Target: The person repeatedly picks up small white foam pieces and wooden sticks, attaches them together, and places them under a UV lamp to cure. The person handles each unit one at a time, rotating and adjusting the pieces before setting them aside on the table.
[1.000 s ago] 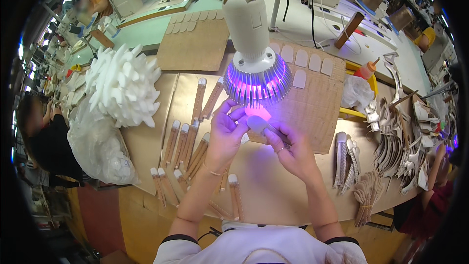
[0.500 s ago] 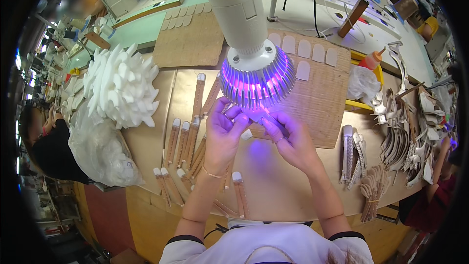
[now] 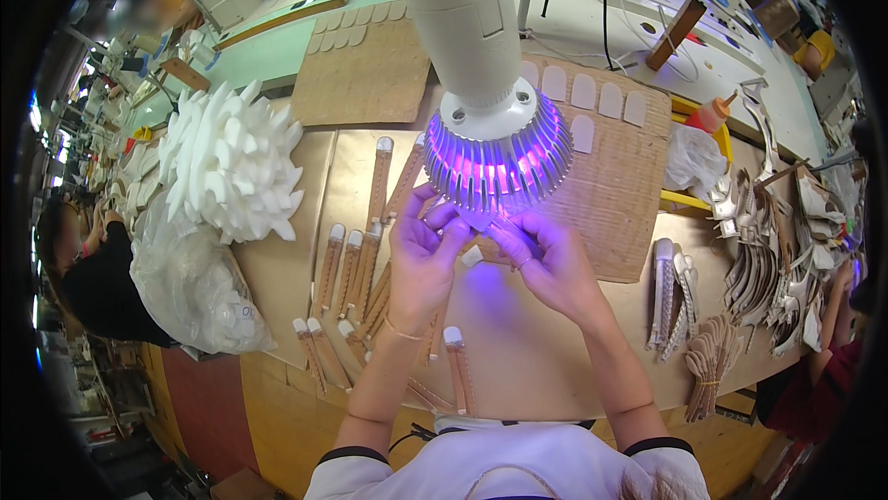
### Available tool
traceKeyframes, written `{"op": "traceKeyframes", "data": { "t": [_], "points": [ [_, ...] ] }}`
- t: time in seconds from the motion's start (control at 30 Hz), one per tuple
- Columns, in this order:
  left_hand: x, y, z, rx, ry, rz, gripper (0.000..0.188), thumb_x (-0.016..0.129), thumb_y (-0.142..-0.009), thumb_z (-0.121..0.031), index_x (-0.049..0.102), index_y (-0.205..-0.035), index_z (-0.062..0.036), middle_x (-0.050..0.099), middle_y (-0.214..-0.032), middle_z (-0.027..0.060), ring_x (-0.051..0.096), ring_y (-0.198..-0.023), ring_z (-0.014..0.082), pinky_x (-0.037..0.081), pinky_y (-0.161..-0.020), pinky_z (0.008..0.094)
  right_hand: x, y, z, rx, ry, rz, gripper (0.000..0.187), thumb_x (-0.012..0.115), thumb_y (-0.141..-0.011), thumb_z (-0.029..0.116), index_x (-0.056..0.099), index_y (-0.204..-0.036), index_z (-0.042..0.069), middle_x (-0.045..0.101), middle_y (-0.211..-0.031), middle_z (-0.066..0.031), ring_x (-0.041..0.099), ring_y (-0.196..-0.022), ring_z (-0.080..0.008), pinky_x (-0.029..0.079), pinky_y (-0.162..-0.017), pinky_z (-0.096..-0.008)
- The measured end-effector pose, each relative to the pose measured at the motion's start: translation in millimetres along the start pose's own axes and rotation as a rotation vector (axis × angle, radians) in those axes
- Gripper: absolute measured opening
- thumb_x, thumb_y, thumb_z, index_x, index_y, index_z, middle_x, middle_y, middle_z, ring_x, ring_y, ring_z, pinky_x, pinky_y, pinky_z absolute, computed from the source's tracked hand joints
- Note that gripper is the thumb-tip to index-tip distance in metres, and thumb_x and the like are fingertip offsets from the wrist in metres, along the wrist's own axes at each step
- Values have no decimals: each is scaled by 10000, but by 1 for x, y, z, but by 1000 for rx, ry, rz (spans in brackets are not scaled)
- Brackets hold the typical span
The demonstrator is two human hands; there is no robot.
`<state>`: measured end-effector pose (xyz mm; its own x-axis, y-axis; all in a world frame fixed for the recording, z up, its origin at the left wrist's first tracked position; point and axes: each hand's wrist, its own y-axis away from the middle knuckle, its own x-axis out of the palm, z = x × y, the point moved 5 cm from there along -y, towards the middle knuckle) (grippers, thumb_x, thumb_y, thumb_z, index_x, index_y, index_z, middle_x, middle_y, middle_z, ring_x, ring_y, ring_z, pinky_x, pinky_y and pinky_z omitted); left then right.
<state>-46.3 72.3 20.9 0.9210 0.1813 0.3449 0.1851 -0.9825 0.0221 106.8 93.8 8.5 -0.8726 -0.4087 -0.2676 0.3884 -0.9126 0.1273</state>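
Observation:
Just below a lamp with a finned metal head and purple light, my two hands meet at their fingertips. My left hand is closed in a pinch on a small pale tab, tinted purple by the glow. My right hand pinches a narrow strap that meets the tab; fingers and lamp hide most of it. Beside my left forearm lie several tan stitched straps with white ends. A small white piece rests on the table below my fingertips.
A cardboard sheet with rounded white tabs lies behind my right hand, another cardboard sheet farther back. White foam pieces and a plastic bag stand left. At right are bundled straps, hanging pieces and a yellow bin.
The view has shifted slightly, so the lamp appears a little farther right and lower. My hands keep their pinch, with the pale tab now more covered by the lamp's rim.

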Motion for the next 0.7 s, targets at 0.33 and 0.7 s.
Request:
{"op": "traceKeyframes", "data": {
  "t": [0.33, 0.7],
  "points": [
    [0, 1, 2, -41, 25, -17, 417, 550, -876, 88, 354, -1242, 40, 633, -1080, 178, 645, -1007, 194, 549, -900, 308, 3, -2, -7, -10, -57, 11, 199, 614, -944, 141, 632, -1040, -31, 613, -783, -4, 544, -687, -61, 462, -609, -233],
    [0, 3, 3, -70, 32, -53, 396, 538, -921, 22, 356, -1271, 46, 631, -1092, 158, 646, -989, 165, 558, -830, 262, 1, 0, -1, -31, -114, -34, 212, 589, -946, 178, 650, -946, -25, 595, -669, -50, 527, -597, -96, 435, -553, -275]
  ]
}}
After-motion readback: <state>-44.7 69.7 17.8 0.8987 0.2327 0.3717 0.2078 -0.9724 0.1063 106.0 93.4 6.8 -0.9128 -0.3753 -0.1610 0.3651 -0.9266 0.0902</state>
